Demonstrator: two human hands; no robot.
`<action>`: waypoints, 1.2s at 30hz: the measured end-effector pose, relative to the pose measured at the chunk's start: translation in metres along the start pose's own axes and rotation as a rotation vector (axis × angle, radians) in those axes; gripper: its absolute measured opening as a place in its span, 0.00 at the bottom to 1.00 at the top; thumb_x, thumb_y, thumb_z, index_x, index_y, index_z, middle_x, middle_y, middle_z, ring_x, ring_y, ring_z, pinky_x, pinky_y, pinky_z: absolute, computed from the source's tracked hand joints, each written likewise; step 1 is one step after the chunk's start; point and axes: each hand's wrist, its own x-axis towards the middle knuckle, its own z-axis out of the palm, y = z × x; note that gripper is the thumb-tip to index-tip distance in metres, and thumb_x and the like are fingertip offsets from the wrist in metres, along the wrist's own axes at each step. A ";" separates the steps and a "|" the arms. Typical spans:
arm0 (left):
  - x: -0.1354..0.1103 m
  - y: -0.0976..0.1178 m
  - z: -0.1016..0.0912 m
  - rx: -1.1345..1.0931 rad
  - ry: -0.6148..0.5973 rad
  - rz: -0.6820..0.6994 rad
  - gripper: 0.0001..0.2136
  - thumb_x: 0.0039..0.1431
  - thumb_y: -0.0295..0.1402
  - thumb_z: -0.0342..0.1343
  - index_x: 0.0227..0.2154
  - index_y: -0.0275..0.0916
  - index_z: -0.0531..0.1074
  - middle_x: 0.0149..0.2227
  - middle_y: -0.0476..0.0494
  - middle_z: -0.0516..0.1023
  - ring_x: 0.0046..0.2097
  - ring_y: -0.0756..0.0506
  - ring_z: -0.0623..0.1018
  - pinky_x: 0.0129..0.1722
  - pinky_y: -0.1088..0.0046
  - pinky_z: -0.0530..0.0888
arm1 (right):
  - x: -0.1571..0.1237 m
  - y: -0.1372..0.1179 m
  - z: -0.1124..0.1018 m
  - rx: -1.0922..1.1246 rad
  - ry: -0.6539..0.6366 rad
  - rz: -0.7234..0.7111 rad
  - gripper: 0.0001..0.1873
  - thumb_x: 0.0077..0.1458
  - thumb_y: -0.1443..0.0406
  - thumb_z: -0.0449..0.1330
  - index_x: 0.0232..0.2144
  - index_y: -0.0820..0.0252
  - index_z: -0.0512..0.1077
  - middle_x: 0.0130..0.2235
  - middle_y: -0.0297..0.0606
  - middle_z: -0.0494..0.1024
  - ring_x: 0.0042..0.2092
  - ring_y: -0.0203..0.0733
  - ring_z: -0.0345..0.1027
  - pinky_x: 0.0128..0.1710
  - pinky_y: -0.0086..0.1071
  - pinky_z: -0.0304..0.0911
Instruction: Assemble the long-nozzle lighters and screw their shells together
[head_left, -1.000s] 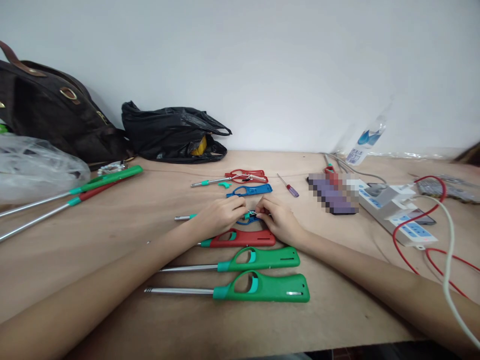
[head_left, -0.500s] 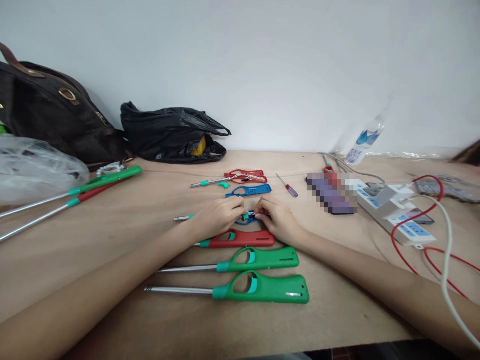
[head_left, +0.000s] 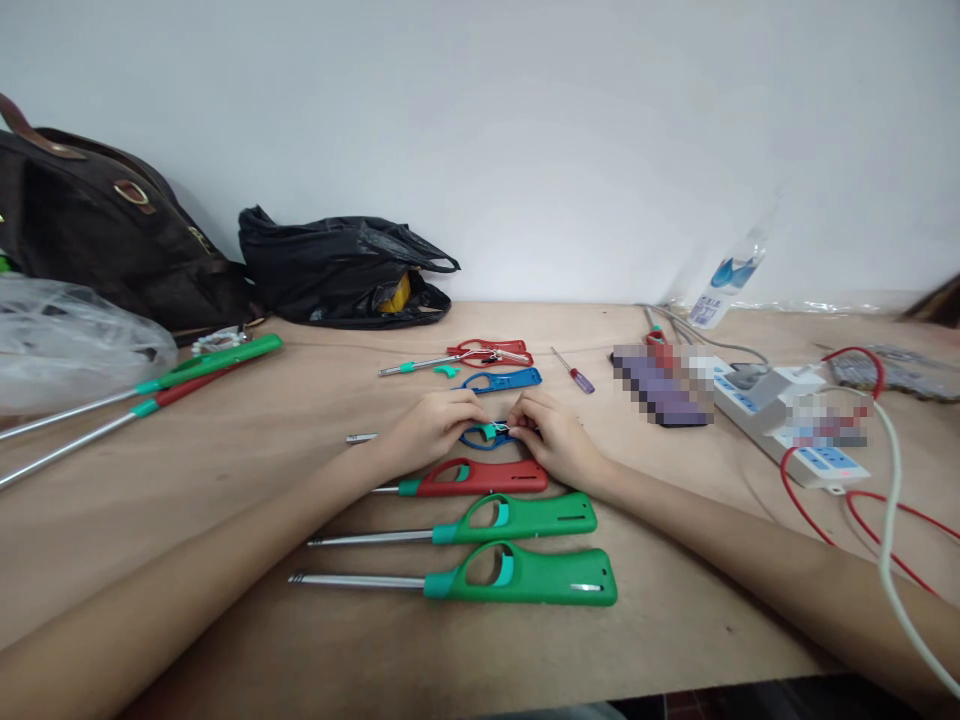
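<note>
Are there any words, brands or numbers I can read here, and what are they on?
None can be read.
Clear plastic bottle: purple print on its label, too small and blurred.
White plastic power strip with blue socket panels: any markings too small to read.

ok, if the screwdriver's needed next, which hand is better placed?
Right hand, I'd say: the screwdriver lies just past it, slightly to its right. The left hand is farther off. Both are at the open blue lighter, so neither looks free.

Lighters (head_left: 551,578) and screwdriver (head_left: 580,379) on the table (head_left: 675,600), left of the power strip (head_left: 776,428)
</note>
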 end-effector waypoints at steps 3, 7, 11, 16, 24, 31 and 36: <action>0.000 0.002 0.000 -0.046 0.028 -0.029 0.10 0.59 0.20 0.50 0.34 0.36 0.75 0.35 0.45 0.78 0.37 0.48 0.77 0.38 0.75 0.73 | 0.000 0.001 0.000 0.002 0.000 0.007 0.08 0.52 0.75 0.58 0.28 0.58 0.65 0.32 0.36 0.70 0.35 0.41 0.63 0.35 0.34 0.59; 0.000 0.002 0.002 -0.104 0.062 -0.062 0.08 0.59 0.21 0.52 0.33 0.36 0.75 0.33 0.45 0.78 0.37 0.48 0.77 0.38 0.75 0.72 | 0.000 0.003 0.001 0.023 0.003 0.020 0.09 0.52 0.75 0.59 0.28 0.59 0.65 0.31 0.36 0.70 0.34 0.41 0.63 0.34 0.33 0.58; 0.001 0.002 0.002 -0.140 0.063 -0.086 0.07 0.58 0.22 0.52 0.33 0.36 0.74 0.33 0.45 0.78 0.37 0.48 0.77 0.39 0.73 0.72 | 0.000 0.003 -0.001 0.036 0.007 0.033 0.08 0.53 0.75 0.58 0.28 0.58 0.64 0.31 0.36 0.70 0.34 0.41 0.63 0.35 0.33 0.59; 0.003 0.003 0.003 -0.153 0.071 -0.126 0.06 0.58 0.23 0.53 0.31 0.36 0.74 0.32 0.46 0.79 0.36 0.48 0.76 0.38 0.73 0.72 | 0.000 0.001 -0.003 0.046 -0.005 0.060 0.07 0.54 0.74 0.57 0.28 0.58 0.65 0.31 0.35 0.70 0.33 0.41 0.63 0.34 0.33 0.58; 0.004 0.005 0.003 -0.204 0.073 -0.208 0.04 0.56 0.24 0.55 0.30 0.36 0.74 0.29 0.48 0.79 0.33 0.48 0.77 0.35 0.75 0.73 | -0.001 0.002 -0.004 0.063 -0.023 0.103 0.06 0.54 0.73 0.57 0.29 0.58 0.65 0.30 0.35 0.70 0.33 0.40 0.63 0.33 0.33 0.58; 0.003 0.003 0.004 -0.163 0.085 -0.182 0.05 0.57 0.25 0.55 0.29 0.36 0.76 0.30 0.47 0.80 0.34 0.48 0.78 0.37 0.74 0.73 | -0.002 0.000 -0.006 0.055 -0.026 0.094 0.07 0.54 0.73 0.57 0.29 0.58 0.65 0.31 0.36 0.71 0.34 0.40 0.64 0.34 0.33 0.58; 0.001 0.002 0.003 -0.188 0.105 -0.196 0.06 0.57 0.25 0.54 0.30 0.37 0.77 0.31 0.47 0.81 0.34 0.48 0.79 0.37 0.74 0.73 | -0.002 0.000 -0.006 0.051 -0.014 0.078 0.07 0.54 0.74 0.57 0.28 0.58 0.65 0.31 0.36 0.70 0.34 0.41 0.64 0.35 0.33 0.59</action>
